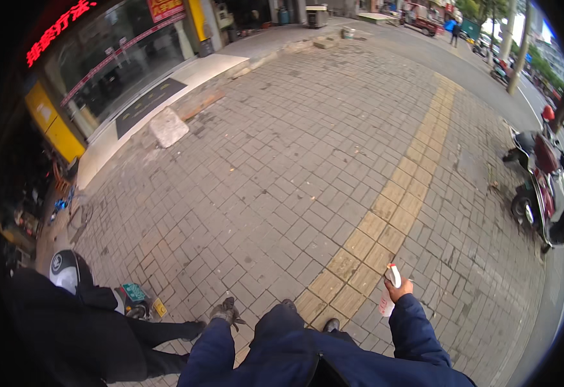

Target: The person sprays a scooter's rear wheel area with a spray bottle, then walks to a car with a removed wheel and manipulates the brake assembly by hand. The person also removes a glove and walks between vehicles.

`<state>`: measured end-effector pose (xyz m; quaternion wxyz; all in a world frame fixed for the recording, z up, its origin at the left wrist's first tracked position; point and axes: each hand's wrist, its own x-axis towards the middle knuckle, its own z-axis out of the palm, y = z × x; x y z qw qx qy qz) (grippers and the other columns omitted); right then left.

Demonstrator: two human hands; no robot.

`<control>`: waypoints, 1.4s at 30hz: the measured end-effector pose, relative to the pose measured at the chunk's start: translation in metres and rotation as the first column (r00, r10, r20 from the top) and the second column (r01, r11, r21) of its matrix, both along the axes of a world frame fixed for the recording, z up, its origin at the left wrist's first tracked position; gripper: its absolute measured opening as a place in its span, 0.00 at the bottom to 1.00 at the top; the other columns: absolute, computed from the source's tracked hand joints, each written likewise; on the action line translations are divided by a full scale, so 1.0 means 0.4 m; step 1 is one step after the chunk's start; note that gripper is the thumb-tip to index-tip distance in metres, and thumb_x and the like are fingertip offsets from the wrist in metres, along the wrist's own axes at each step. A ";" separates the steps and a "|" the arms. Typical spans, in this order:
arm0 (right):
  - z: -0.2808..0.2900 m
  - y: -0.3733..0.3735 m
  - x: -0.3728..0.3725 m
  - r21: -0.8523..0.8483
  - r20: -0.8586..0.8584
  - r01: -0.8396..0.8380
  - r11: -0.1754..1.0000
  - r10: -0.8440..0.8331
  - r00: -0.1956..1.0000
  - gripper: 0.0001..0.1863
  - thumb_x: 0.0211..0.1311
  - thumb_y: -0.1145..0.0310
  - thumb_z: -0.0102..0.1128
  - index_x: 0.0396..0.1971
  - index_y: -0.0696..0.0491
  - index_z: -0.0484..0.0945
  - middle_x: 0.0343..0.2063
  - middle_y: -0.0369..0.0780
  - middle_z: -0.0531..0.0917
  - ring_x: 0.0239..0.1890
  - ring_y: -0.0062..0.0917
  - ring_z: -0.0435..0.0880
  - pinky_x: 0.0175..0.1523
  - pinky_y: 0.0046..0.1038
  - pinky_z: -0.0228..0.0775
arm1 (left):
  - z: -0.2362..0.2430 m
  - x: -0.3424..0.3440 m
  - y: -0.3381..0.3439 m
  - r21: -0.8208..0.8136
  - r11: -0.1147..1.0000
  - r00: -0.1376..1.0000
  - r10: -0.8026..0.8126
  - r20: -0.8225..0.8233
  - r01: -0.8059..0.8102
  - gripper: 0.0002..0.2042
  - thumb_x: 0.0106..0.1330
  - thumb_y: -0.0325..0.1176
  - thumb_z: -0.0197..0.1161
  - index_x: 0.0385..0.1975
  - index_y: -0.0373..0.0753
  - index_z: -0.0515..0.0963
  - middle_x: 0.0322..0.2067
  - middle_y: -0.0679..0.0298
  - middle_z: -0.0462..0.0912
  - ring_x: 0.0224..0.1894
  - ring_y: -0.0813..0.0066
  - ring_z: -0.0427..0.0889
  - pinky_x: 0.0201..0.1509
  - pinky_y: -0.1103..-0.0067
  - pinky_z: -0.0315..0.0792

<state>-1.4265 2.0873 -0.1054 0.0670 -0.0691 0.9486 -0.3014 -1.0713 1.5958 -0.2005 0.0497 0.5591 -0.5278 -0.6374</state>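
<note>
We log the white spray bottle (394,277) right of the yellow tactile paving strip (396,205), head uppermost, gripped by the right hand (398,290); the gloved left hand (226,312), left of the strip, looks loosely open.

Smooth plastic spray bottle (393,277), matt fabric glove (226,312), rough paving (262,193) — dull, glossy scooter (545,201), glass shopfront (117,74)

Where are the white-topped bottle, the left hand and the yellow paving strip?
White-topped bottle (393,277): head view, its white top.
Left hand (226,312): head view, its back.
Yellow paving strip (398,201): head view, its middle stretch.
</note>
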 end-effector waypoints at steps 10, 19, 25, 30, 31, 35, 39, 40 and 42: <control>-0.061 -0.586 -0.364 -0.184 0.033 -0.224 0.957 0.234 0.972 0.19 0.51 0.62 0.68 0.38 0.61 0.79 0.29 0.43 0.84 0.32 0.30 0.83 0.40 0.32 0.73 | 0.087 -0.169 -0.268 0.295 0.891 0.927 0.274 0.256 -0.345 0.12 0.65 0.30 0.55 0.41 0.26 0.68 0.30 0.49 0.78 0.26 0.56 0.84 0.26 0.62 0.84; -0.061 -1.206 -0.515 -0.004 0.157 -0.638 0.770 0.630 0.760 0.18 0.52 0.61 0.68 0.38 0.58 0.80 0.30 0.42 0.84 0.34 0.27 0.83 0.42 0.30 0.74 | 0.113 -0.142 -0.670 0.165 0.811 0.821 0.571 -0.014 -0.561 0.16 0.66 0.36 0.54 0.47 0.32 0.69 0.23 0.58 0.77 0.24 0.65 0.82 0.30 0.64 0.83; -0.132 -1.746 -0.620 0.005 0.161 -0.815 0.580 0.804 0.573 0.20 0.51 0.57 0.68 0.37 0.59 0.80 0.30 0.44 0.85 0.35 0.33 0.85 0.42 0.33 0.75 | -0.074 0.014 -0.705 0.457 0.259 0.282 0.959 -0.018 -0.851 0.14 0.70 0.33 0.48 0.51 0.34 0.67 0.26 0.61 0.77 0.21 0.68 0.74 0.24 0.65 0.77; -0.165 -2.281 -0.572 -0.040 0.159 -0.917 0.396 0.909 0.386 0.22 0.49 0.54 0.68 0.32 0.60 0.80 0.28 0.47 0.84 0.33 0.37 0.85 0.40 0.37 0.75 | -0.192 0.149 -0.716 0.686 -0.427 -0.553 0.832 0.043 -0.589 0.15 0.74 0.36 0.38 0.39 0.35 0.72 0.25 0.63 0.77 0.18 0.75 0.64 0.17 0.77 0.67; -0.158 -2.397 -0.536 -0.026 0.172 -0.931 0.364 0.919 0.355 0.22 0.49 0.53 0.68 0.31 0.59 0.80 0.28 0.48 0.84 0.33 0.40 0.85 0.41 0.38 0.74 | -0.201 0.172 -0.737 0.785 -0.535 -0.774 0.622 0.117 -0.311 0.16 0.74 0.37 0.38 0.35 0.35 0.73 0.24 0.63 0.76 0.18 0.76 0.62 0.16 0.79 0.66; -0.072 -2.820 -0.351 -0.003 0.045 -0.996 0.088 0.995 0.087 0.21 0.47 0.54 0.69 0.30 0.58 0.80 0.26 0.49 0.83 0.32 0.44 0.83 0.39 0.38 0.73 | -0.216 0.174 -0.864 0.843 -0.522 -0.881 0.450 0.142 -0.131 0.18 0.72 0.35 0.36 0.27 0.34 0.73 0.16 0.64 0.66 0.15 0.78 0.61 0.09 0.85 0.58; -0.004 -3.161 -0.106 -0.063 -0.058 -0.995 -0.079 0.995 -0.076 0.21 0.47 0.55 0.70 0.30 0.58 0.79 0.27 0.49 0.83 0.33 0.44 0.83 0.38 0.39 0.73 | -0.241 0.136 -0.989 0.594 -0.304 -0.451 0.886 -0.111 -0.745 0.09 0.72 0.34 0.51 0.39 0.33 0.71 0.18 0.65 0.72 0.14 0.81 0.65 0.13 0.86 0.65; 0.004 -3.229 -0.051 -0.044 -0.027 -0.994 -0.101 0.995 -0.100 0.20 0.47 0.56 0.70 0.31 0.58 0.79 0.27 0.48 0.83 0.32 0.42 0.83 0.39 0.38 0.73 | -0.257 0.142 -1.026 0.623 -0.401 -0.574 0.813 -0.095 -0.672 0.09 0.69 0.33 0.55 0.40 0.34 0.71 0.19 0.67 0.71 0.16 0.82 0.65 0.14 0.87 0.64; 0.000 -3.320 0.037 -0.224 -0.014 -0.965 -0.137 0.990 -0.137 0.18 0.49 0.60 0.69 0.34 0.58 0.80 0.27 0.44 0.83 0.31 0.32 0.83 0.39 0.34 0.74 | -0.293 0.166 -1.106 0.678 -0.544 -0.758 0.652 -0.029 -0.494 0.11 0.65 0.31 0.62 0.42 0.35 0.70 0.21 0.71 0.70 0.19 0.83 0.64 0.17 0.88 0.63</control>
